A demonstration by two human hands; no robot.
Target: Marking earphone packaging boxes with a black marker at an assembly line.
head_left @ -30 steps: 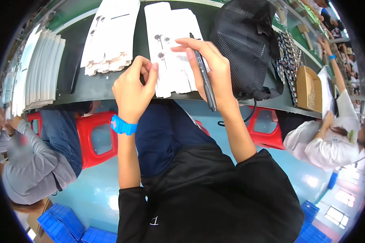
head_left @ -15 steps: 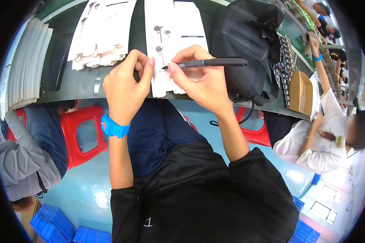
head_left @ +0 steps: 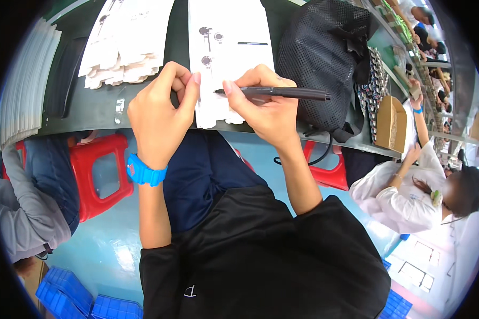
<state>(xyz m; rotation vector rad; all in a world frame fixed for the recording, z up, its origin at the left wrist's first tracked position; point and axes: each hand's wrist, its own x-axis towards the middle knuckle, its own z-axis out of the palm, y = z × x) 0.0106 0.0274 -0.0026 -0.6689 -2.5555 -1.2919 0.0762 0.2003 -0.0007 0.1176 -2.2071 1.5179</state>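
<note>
A black marker pen [head_left: 298, 93] lies in my right hand [head_left: 269, 106], pinched between thumb and fingers, its dark tip pointing left. The tip is close above or on a flat white carton [head_left: 242, 58] printed with small dark device pictures; I cannot tell whether it touches. This carton lies on others at the table's near edge. My left hand [head_left: 162, 109], with a blue watch [head_left: 146, 170] on its wrist, is closed in a pinch at the carton's left edge. Its fingertips hide whatever is between them.
Another pile of flat white cartons [head_left: 123, 45] lies to the left on the dark table [head_left: 98, 103]. Farther left stands a tall stack of white sheets [head_left: 24, 87]. A black mesh bag [head_left: 322, 64] and brown cardboard box [head_left: 391, 125] are right. People sit on both sides.
The marker pen has tilted slightly, its back end a little lower and farther right. The view has shifted slightly. At the right, the co-worker's raised arm has come down somewhat.
</note>
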